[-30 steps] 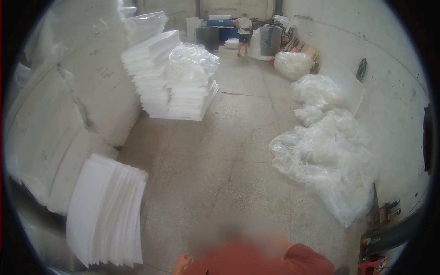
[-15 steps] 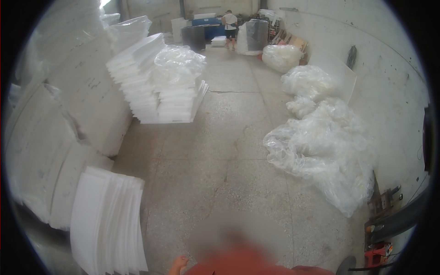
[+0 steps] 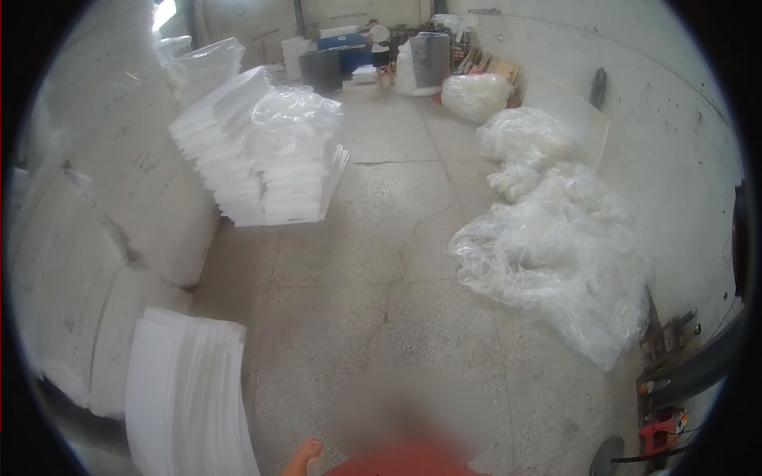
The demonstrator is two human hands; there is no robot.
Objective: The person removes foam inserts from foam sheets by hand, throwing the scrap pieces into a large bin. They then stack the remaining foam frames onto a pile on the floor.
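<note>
My left hand (image 3: 312, 449) shows at the bottom edge of the head view, left of the red shirt (image 3: 405, 462). Its fingers look curled in, and I see nothing held in them. Bare floor lies under it, apart from any object. Nearest to it, on the left, stands a stack of white foam sheets (image 3: 186, 393), set on edge. My right hand is out of view. A blurred patch covers the area just above the shirt.
A taller pile of white sheets (image 3: 226, 147), topped with clear plastic, stands ahead on the left. Large wrapped blocks (image 3: 135, 182) line the left wall. Crumpled plastic film (image 3: 563, 254) lies along the right. A person (image 3: 379, 47) stands far back near a blue machine (image 3: 353, 57).
The whole view has shifted slightly left and tilted a little. My left hand has moved slightly up and stays curled, with more of the forearm showing.
</note>
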